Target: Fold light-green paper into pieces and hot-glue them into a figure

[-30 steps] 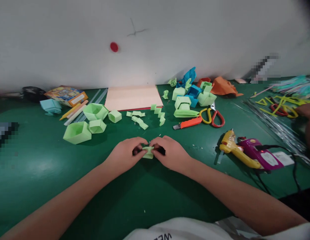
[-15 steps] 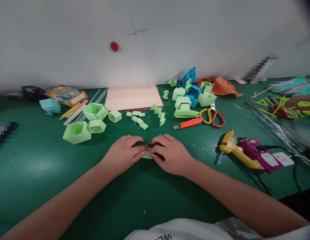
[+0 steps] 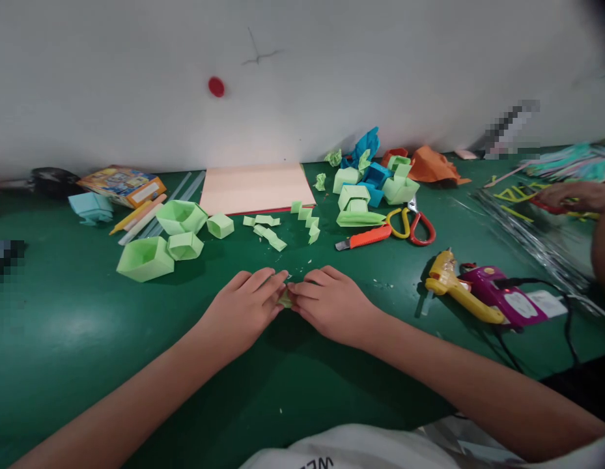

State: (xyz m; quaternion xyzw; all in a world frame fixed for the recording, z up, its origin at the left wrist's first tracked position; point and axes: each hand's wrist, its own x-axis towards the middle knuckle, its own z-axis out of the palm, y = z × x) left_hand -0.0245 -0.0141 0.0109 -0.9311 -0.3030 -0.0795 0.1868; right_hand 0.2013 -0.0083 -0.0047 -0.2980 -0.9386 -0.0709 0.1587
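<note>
My left hand (image 3: 243, 306) and my right hand (image 3: 329, 303) meet fingertip to fingertip at the middle of the green table (image 3: 62, 326). Both press down on a small folded piece of light green paper (image 3: 285, 299), which is almost wholly hidden under the fingers. The fingers of both hands lie close together and nearly flat on the paper.
Green paper boxes (image 3: 144, 258) stand at the left, folded strips (image 3: 270, 236) and a pink sheet (image 3: 257, 187) lie behind. A utility knife (image 3: 363, 238), scissors (image 3: 412, 226) and a glue gun (image 3: 458, 291) are at the right. Another person's hand (image 3: 570, 195) works at the far right.
My fingers have flattened down over the green paper, which showed between pinching fingertips a second ago. The other person's hand at the far right has moved leftward.
</note>
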